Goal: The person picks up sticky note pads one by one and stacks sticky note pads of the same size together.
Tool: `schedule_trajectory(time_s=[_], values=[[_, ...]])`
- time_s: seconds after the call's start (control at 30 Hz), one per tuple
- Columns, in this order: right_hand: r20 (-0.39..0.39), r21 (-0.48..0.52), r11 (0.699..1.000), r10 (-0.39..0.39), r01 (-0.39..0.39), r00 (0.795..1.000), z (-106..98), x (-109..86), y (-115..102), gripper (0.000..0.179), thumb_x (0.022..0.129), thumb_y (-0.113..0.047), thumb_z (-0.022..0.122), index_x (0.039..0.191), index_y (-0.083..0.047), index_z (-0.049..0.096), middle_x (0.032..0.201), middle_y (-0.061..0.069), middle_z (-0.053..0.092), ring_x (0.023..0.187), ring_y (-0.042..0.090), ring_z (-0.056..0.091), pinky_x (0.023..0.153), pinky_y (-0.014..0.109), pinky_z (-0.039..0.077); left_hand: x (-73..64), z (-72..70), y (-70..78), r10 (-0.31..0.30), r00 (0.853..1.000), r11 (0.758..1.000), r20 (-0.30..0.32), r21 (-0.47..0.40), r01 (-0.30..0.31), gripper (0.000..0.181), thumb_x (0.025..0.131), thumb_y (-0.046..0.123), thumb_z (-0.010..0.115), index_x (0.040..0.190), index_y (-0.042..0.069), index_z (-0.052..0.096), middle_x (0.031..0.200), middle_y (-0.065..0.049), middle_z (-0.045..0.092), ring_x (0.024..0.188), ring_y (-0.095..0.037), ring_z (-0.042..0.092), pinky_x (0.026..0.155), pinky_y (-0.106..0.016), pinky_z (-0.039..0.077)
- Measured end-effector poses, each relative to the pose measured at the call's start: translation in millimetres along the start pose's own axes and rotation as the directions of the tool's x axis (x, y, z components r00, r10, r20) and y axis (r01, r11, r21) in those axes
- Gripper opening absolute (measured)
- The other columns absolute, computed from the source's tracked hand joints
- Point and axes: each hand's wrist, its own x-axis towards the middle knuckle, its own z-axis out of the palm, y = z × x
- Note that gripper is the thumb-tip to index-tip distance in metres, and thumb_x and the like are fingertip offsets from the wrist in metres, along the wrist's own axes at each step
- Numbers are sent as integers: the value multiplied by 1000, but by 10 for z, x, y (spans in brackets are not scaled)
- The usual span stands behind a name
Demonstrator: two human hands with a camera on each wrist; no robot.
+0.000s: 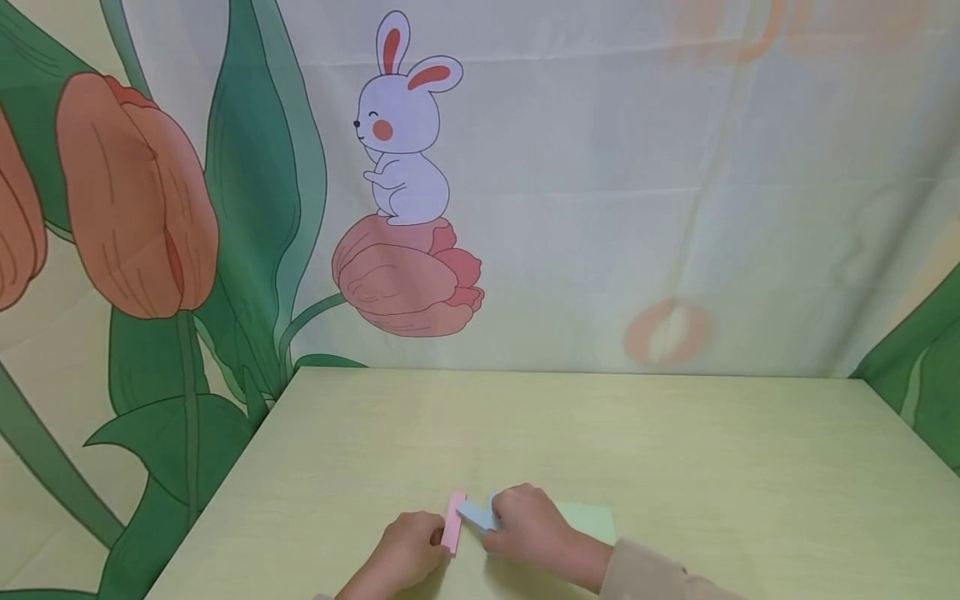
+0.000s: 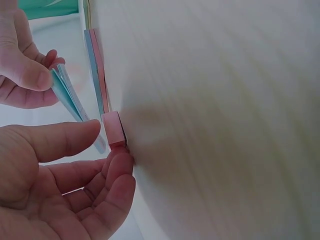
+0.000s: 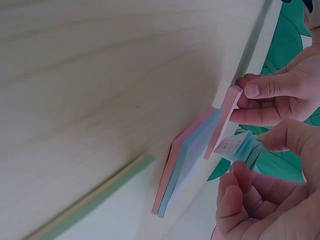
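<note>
My left hand (image 1: 407, 552) holds a narrow pink sticky note pad (image 1: 453, 527) by its near end, on the table. In the right wrist view, this pink strip stands beside the fingertips of that hand. My right hand (image 1: 531, 527) pinches a narrow light blue sticky note pad (image 1: 474, 514) between thumb and fingers, its leaves partly fanned in the right wrist view. The blue pad's far end is close to the pink strip. Below the right hand lies a larger blue pad (image 3: 192, 160) on a pink layer, mostly hidden in the head view.
A pale green pad (image 1: 588, 522) lies on the table right of the right hand. The light wooden table (image 1: 570, 433) reaches back to a printed cloth (image 1: 555, 208) with a rabbit and tulips.
</note>
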Motion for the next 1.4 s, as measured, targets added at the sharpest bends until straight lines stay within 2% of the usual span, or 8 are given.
schedule_trajectory(time_s=[0.37, 0.6, 0.87, 1.1, 1.4], values=[[-7, 12, 999, 30, -30, 1000, 55, 23, -35, 27, 64, -20, 65, 47, -14, 44, 46, -10, 36, 42, 2, 29, 39, 15, 26, 8, 4, -7, -4, 1000, 999, 6, -34, 5, 23, 74, 7, 63, 59, 8, 45, 55, 5, 35, 52, -9, 33, 47, -19, 25], [-24, 34, 999, 36, -35, 999, 97, 29, -69, 29, 64, -19, 65, 48, -15, 41, 46, -10, 33, 41, 2, 27, 38, 14, 24, 11, 14, -33, 11, 1000, 1000, -1, -24, -11, 23, 73, 5, 62, 58, 9, 44, 54, 5, 34, 51, -8, 32, 47, -19, 24], [4, 60, 996, 67, -67, 998, 128, 48, -98, 21, 66, -20, 65, 53, -13, 49, 48, -9, 38, 42, 3, 29, 39, 16, 25, 4, 9, -22, 15, 1000, 999, -5, -29, -15, 21, 75, 6, 62, 60, 9, 47, 55, 5, 36, 52, -8, 32, 47, -19, 24], [-33, 44, 999, 31, -30, 999, 167, 61, -113, 31, 67, -20, 65, 50, -15, 39, 46, -10, 30, 42, 3, 25, 40, 15, 22, 16, 9, -21, 13, 1000, 1000, -3, -4, -13, 25, 75, 7, 62, 58, 9, 43, 53, 6, 32, 51, -8, 30, 47, -19, 23], [-42, 62, 997, 41, -38, 998, 218, 82, -125, 33, 67, -19, 66, 49, -14, 39, 46, -10, 31, 42, 2, 25, 39, 15, 22, 12, -2, -7, 8, 1000, 1000, 1, -12, -8, 24, 75, 6, 62, 58, 8, 44, 54, 5, 32, 52, -9, 30, 48, -19, 23]])
